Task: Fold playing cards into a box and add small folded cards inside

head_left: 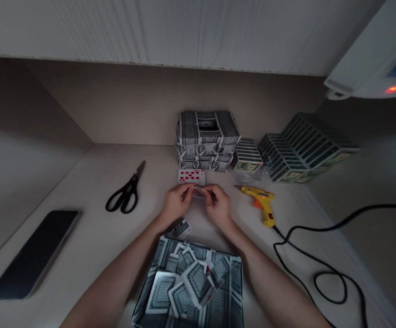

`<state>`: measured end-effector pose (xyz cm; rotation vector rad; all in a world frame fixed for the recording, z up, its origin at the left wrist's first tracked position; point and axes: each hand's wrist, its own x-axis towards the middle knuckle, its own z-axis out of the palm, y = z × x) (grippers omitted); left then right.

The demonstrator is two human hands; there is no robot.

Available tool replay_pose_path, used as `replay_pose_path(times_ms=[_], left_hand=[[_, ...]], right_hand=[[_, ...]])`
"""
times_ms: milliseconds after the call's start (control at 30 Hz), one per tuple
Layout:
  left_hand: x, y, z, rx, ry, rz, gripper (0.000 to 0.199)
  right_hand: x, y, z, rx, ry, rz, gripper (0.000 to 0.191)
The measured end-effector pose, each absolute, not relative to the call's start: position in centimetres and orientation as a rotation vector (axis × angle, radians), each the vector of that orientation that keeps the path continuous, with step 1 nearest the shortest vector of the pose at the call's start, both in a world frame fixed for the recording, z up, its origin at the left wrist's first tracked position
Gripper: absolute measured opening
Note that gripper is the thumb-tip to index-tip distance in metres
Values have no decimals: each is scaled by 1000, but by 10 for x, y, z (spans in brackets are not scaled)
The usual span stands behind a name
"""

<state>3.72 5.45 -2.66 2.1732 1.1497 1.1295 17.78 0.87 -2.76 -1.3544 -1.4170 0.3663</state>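
Red hearts mark the heart card [191, 176] lying face up on the pale desk [92, 237], touching the fingertips at 12 o'clock from the hands. The left hand [175, 202] and right hand [218, 207] meet at mid-desk, and both are pinched onto a small card [199, 191] held between them just above the surface. Its exact shape is hidden by the fingers.

The step in hand looks like bending or fitting this one card by its ends. Any further handling would call for an even grip from both sides and a light touch, since the card is thin and would crease easily.

- At 6 o'clock, close to the forearms, sits a box [236, 282] walled in card backs, with loose cards [180, 287] jumbled inside it.
- A spare card [183, 227] lies beside the left wrist.
- At 12 o'clock, beyond the heart card, stands a block [207, 139] built of stacked cards.
- At 1 to 2 o'clock, rows of packs [303, 148] lean against the wall.
- At 3 o'clock a yellow glue gun [261, 202] lies near the right hand, and its black cable [321, 264] loops away toward 4 o'clock.
- At 9 o'clock lie black scissors [126, 193], shut.
- At 8 o'clock, well apart from the hands, lies a dark phone [36, 253].
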Motion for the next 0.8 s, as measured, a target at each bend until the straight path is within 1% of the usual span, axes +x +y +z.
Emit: replay_pose_path(times_ms=[333, 467, 800], left_hand=[[39, 56, -26, 2171, 1230, 1199, 21], [38, 56, -26, 2142, 1265, 1188, 16], [35, 59, -23, 2137, 1318, 1163, 15]], right_hand=[[180, 13, -31, -1436, -1235, 400, 22], [181, 14, -32, -1436, -1191, 478, 24], [180, 11, -30, -1402, -1351, 416, 19]])
